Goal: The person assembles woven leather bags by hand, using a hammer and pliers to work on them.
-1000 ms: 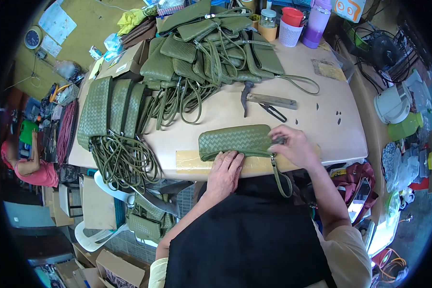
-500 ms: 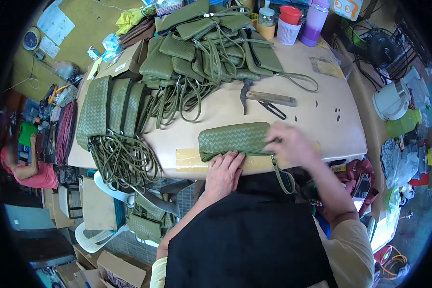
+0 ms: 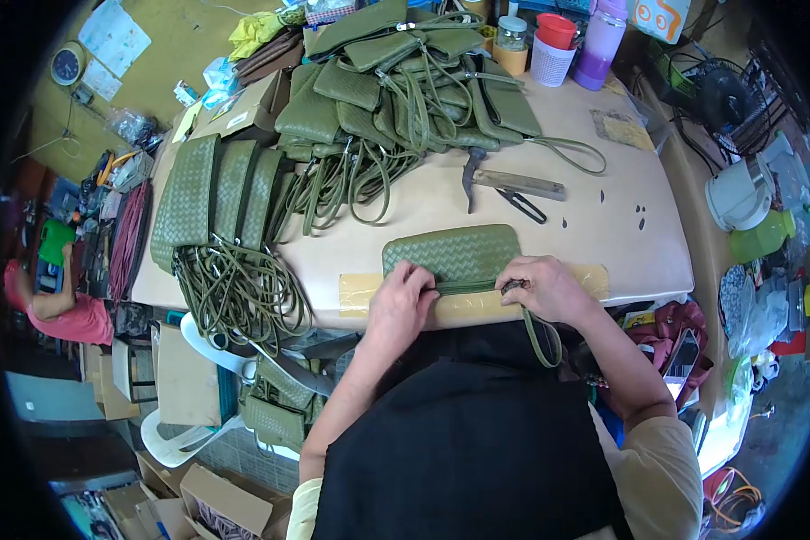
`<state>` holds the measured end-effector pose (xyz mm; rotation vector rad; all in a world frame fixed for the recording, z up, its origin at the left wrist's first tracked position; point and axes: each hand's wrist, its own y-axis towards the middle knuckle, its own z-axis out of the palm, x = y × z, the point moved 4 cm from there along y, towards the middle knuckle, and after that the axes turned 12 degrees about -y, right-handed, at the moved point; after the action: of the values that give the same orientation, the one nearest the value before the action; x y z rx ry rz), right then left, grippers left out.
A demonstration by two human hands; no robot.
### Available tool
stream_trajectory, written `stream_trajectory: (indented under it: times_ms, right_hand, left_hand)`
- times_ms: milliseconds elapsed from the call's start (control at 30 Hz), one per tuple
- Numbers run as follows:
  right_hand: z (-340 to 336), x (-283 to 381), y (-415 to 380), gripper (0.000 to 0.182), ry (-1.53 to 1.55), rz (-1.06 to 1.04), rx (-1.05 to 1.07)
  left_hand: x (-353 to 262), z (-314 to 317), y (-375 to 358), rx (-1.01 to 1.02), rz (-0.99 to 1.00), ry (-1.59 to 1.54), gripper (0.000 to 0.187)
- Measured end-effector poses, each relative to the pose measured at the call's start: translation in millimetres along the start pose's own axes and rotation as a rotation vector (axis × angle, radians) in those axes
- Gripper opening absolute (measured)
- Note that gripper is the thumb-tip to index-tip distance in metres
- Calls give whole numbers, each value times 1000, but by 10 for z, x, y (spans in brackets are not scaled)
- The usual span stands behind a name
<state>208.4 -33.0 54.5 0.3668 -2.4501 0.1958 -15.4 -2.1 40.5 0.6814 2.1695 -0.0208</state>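
Observation:
A green woven zip pouch (image 3: 459, 250) lies flat on the table, its zipped edge toward me. My left hand (image 3: 398, 301) is closed, thumb and fingers pinching the pouch's near left corner. At the near right corner, my right hand (image 3: 551, 286) is closed with a small dark object (image 3: 513, 285) between thumb and forefinger; its kind is too small to tell. The pouch's thin green wrist strap (image 3: 542, 340) hangs in a loop over the table's front edge below that hand. Beneath the pouch, a strip of tan tape (image 3: 463, 310) covers the table edge.
Past the pouch lie a hammer (image 3: 519, 184) and black snips (image 3: 524, 206). More green pouches (image 3: 351, 85) are heaped at the back, with a stack (image 3: 187, 202) and tangled straps (image 3: 243, 288) to the left. Cups and a purple bottle (image 3: 600, 45) stand back right. A person (image 3: 67, 306) is far left.
My left hand has gone from pressing flat on the near edge to pinching the pouch's left corner. My right hand has come down from above onto the right corner.

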Motion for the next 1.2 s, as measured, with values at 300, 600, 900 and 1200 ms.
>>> stream_trajectory:
  times_ms: [300, 600, 900, 1200]
  right_hand:
    - [126, 11, 171, 24, 634, 64, 3]
    - [680, 530, 432, 6, -276, -558, -312]
    - [-505, -720, 261, 30, -37, 202, -505]
    - [-251, -170, 490, 50, -518, -17, -596]
  left_hand:
    - [590, -57, 565, 591, -345, -311, 18]
    - [686, 1, 555, 620, -294, -383, 10]
    - [12, 81, -131, 290, 244, 171, 54]
    - [-9, 256, 29, 311, 23, 159, 56]
